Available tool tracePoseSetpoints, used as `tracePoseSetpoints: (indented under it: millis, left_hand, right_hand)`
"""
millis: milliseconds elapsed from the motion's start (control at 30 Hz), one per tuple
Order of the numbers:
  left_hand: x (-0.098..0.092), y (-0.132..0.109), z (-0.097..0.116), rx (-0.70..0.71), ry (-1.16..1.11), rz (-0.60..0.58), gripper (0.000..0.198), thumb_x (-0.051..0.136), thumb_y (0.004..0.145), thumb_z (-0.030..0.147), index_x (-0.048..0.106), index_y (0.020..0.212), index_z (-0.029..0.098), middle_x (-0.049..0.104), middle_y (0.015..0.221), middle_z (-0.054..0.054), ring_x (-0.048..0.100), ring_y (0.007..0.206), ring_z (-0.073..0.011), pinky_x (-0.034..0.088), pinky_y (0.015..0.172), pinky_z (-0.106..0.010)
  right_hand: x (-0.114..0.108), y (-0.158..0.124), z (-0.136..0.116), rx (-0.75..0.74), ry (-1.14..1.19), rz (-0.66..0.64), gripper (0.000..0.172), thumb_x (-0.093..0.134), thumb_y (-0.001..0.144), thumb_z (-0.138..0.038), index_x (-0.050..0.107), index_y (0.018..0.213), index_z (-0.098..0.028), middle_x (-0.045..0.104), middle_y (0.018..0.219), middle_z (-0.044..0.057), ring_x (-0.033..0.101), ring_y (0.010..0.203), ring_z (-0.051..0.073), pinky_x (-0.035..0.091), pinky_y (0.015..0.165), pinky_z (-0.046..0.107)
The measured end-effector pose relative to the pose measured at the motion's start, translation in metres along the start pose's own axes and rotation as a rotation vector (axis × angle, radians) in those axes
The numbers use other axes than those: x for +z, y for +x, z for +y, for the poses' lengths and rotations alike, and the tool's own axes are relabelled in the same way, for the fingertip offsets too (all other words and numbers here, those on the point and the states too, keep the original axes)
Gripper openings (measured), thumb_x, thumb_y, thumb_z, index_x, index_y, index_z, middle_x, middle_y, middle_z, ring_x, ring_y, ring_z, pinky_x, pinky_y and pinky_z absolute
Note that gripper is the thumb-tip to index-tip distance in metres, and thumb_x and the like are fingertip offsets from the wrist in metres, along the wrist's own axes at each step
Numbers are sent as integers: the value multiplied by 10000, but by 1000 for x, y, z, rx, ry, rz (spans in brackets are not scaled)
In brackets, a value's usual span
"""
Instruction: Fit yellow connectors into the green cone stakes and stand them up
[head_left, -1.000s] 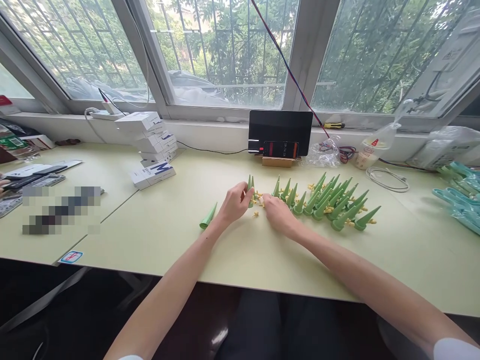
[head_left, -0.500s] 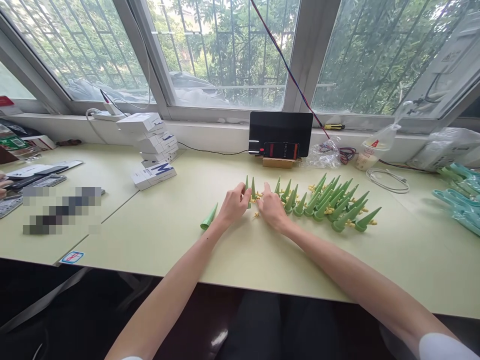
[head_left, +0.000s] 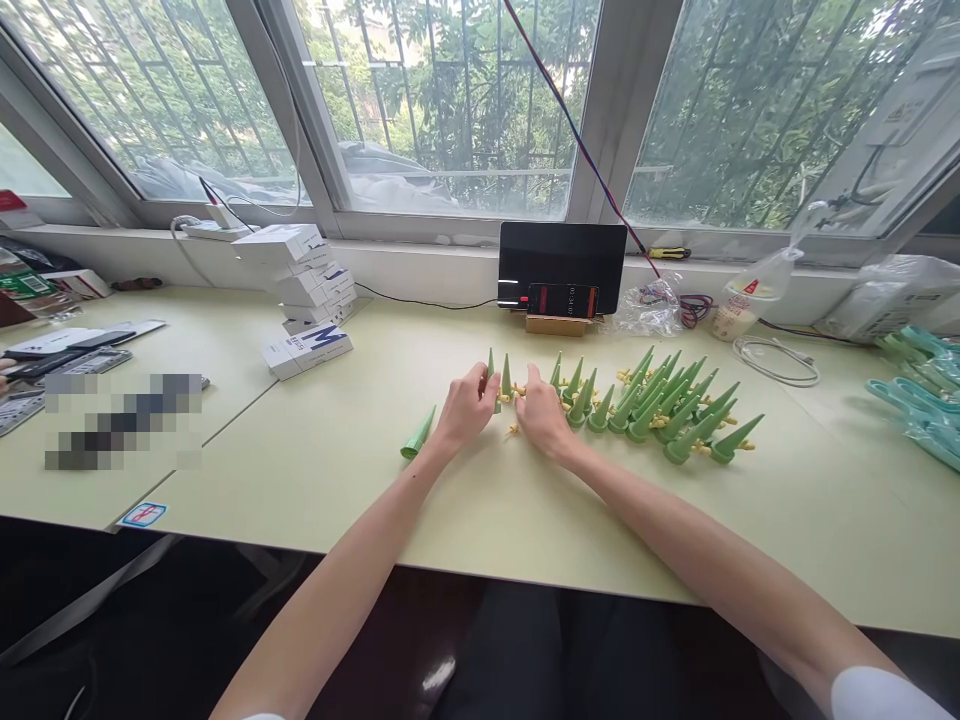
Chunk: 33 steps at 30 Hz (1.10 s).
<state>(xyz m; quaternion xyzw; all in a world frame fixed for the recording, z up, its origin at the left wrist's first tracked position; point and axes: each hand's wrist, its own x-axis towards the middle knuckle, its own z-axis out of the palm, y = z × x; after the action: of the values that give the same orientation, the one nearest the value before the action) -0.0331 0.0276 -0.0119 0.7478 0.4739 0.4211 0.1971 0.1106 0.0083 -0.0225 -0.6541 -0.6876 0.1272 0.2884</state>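
My left hand is closed around a green cone-shaped plastic spike, which points upward out of the fingers. Just right of it another green spike stands upright between my hands. My right hand is closed beside a small yellow piece; its fingertips are partly hidden, so what they grip does not show. A loose yellow part lies on the table nearer to me. One green spike lies on its side left of my left hand.
Right of my hands several green spikes with yellow fittings stand in a slanting group. Farther back are a phone, a black screen and stacked white boxes. A white cable lies coiled at right.
The yellow piece between my hands now shows less near the left fingers. Both hands have hardly moved.
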Motion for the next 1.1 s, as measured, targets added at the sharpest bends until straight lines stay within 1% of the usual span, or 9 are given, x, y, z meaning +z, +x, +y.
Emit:
tracePoseSetpoints:
  millis: [167,400,500,567,633,767,833,967,1100]
  left_hand:
    - [0,0,1,-15,-22,43,363,457,939,429,311,687,213,383,533,53,383,438,-95,285,457,-224]
    - [-3,0,6,-34,-118,73,387,490,920,479,354,682,206,391,543,50,412,445,-86,306,437,-205]
    - [-5,0,9,-43,-196,82,394,520,901,488,371,679,198,424,607,40,434,463,-75,331,427,-193]
    - [-6,-1,11,-49,-222,87,400,540,889,482,373,671,192,423,626,42,425,450,-62,332,417,-187]
    - [-6,-4,15,-59,-230,73,402,552,882,473,370,663,189,409,613,50,416,432,-54,325,409,-182]
    - [2,-13,27,-44,-205,-40,408,561,872,463,368,641,187,391,563,56,409,416,-58,303,403,-187]
    - [10,-19,33,-31,-183,-135,403,560,869,458,383,630,185,393,550,53,413,425,-66,306,412,-196]
    - [26,-31,39,38,-100,-300,424,560,861,418,356,575,181,384,538,46,367,487,-78,305,472,-221]
    - [32,-36,39,6,-3,-387,469,531,871,414,302,534,181,305,494,54,284,489,-84,246,486,-246]
  right_hand:
    - [0,-4,2,-2,66,7,571,477,866,-51,302,1409,-62,684,874,137,625,708,192,447,626,250]
    - [0,-13,4,-5,144,69,617,514,805,-16,345,1392,-107,693,828,96,656,758,213,489,693,282]
    - [-4,-23,3,-85,146,92,572,528,825,-41,391,1374,-122,687,857,92,650,756,213,501,693,297]
    - [-9,-32,4,-154,150,141,524,528,853,-62,426,1360,-142,678,899,92,649,785,217,509,707,311]
    - [-15,-41,8,-260,158,172,482,519,888,-94,440,1359,-156,664,943,95,647,780,213,517,702,317]
    - [-30,-58,29,-459,134,207,370,420,972,-156,492,1334,-186,620,1024,114,640,785,201,527,687,309]
    - [-37,-65,45,-488,115,202,347,385,995,-175,524,1312,-193,599,1060,122,635,806,196,529,693,306]
    - [-48,-72,72,-457,104,198,319,361,1003,-183,611,1201,-191,565,1078,121,598,696,156,523,659,315]
    - [-63,-70,74,-324,325,134,228,446,984,-222,666,1034,-191,563,974,75,552,568,109,511,596,294]
